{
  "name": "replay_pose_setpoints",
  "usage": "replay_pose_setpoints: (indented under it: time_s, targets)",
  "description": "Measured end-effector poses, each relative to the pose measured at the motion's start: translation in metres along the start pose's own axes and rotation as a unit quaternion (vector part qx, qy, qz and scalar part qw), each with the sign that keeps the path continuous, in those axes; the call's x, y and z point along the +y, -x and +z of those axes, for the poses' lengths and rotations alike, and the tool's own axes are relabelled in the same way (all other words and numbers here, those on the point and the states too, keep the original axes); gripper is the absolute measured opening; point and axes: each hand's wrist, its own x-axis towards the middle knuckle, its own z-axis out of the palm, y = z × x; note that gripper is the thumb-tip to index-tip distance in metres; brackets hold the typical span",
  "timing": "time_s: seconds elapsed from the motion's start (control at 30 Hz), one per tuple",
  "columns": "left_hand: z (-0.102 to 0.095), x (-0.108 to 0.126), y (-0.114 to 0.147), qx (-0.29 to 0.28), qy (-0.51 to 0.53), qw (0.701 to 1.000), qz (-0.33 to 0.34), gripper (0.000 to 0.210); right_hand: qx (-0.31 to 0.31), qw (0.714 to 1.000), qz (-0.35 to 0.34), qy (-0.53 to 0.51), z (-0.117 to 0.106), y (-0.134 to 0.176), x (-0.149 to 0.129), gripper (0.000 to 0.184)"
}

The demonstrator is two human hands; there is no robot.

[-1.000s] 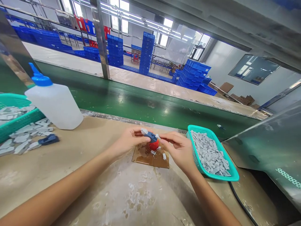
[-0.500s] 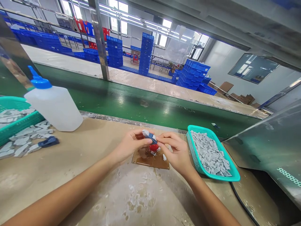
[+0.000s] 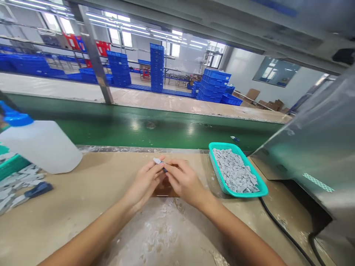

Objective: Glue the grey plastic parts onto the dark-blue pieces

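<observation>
- The left hand (image 3: 141, 183) pinches a small grey-and-dark-blue plastic part (image 3: 158, 161); the right hand (image 3: 185, 181) grips its lower end, fingertips together.
- The part is between both hands, above a flat brown plate (image 3: 164, 193).
- Steady left support and even right-hand pressure would probably keep it aligned.
- Rightward: a turquoise plastic basket (image 3: 219, 177) of grey pieces (image 3: 235, 171).

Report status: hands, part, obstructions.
Left hand and right hand pinching grey-and-blue part. Brown board beneath. Fingers hide much of the part.
</observation>
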Motion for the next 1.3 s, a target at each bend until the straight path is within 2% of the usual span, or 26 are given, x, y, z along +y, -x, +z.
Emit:
replay_pose_setpoints:
  time_s: [0.1,0.33,0.4,0.47,0.5,0.57,0.63,0.7,0.73,0.8,0.87,1.0,1.07,1.13,1.2,1.3]
  targets:
    - [0.005,-0.002,0.0,0.031,0.016,0.999,-0.021,0.022,-0.032,0.999,-0.01,0.03,0.0,0.0,0.0,0.026]
    - [0.014,0.001,0.008,0.013,0.0,0.999,-0.037,0.025,-0.054,0.996,-0.009,0.073,-0.006,-0.005,-0.007,0.027]
    - [0.011,0.01,0.003,0.013,-0.033,0.999,-0.01,0.024,-0.04,0.997,-0.013,0.066,-0.013,-0.008,-0.004,0.026]
    - [0.005,0.023,-0.011,0.037,-0.059,0.997,0.045,0.023,-0.014,0.998,-0.001,0.065,-0.029,-0.01,0.009,0.026]
    - [0.0,0.031,-0.021,0.06,-0.066,0.993,0.082,0.022,-0.005,0.997,0.02,0.073,-0.04,-0.011,0.019,0.03]
    - [-0.013,0.046,-0.045,0.103,-0.085,0.98,0.149,0.021,-0.003,0.988,0.117,0.099,-0.067,-0.008,0.044,0.034]
    - [-0.029,0.059,-0.07,0.14,-0.146,0.963,0.18,0.018,-0.069,0.959,0.242,0.132,-0.093,-0.001,0.071,0.034]
    - [-0.044,0.068,-0.092,0.182,-0.284,0.922,0.193,0.017,-0.199,0.908,0.332,0.162,-0.109,0.009,0.096,0.032]
    - [-0.049,0.072,-0.1,0.197,-0.319,0.906,0.195,0.016,-0.275,0.879,0.356,0.158,-0.113,0.014,0.106,0.031]
    - [-0.056,0.078,-0.114,0.218,-0.384,0.875,0.198,0.016,-0.314,0.867,0.359,0.141,-0.115,0.022,0.119,0.026]
    - [-0.057,0.082,-0.122,0.227,-0.448,0.842,0.197,0.015,-0.317,0.869,0.36,0.126,-0.114,0.025,0.124,0.024]
    - [-0.046,0.083,-0.135,0.205,-0.614,0.741,0.178,0.027,-0.299,0.87,0.376,0.108,-0.113,0.025,0.126,0.027]
    - [-0.032,0.079,-0.142,0.179,-0.682,0.686,0.178,0.041,-0.276,0.873,0.388,0.102,-0.114,0.025,0.129,0.023]
    - [-0.01,0.072,-0.152,0.137,-0.736,0.635,0.19,0.056,-0.239,0.878,0.402,0.1,-0.115,0.026,0.133,0.02]
    - [0.022,0.059,-0.164,0.069,-0.778,0.591,0.201,0.063,-0.194,0.885,0.411,0.1,-0.114,0.028,0.136,0.019]
    - [0.084,0.03,-0.183,-0.055,-0.816,0.539,0.203,0.065,-0.141,0.893,0.415,0.098,-0.111,0.027,0.137,0.018]
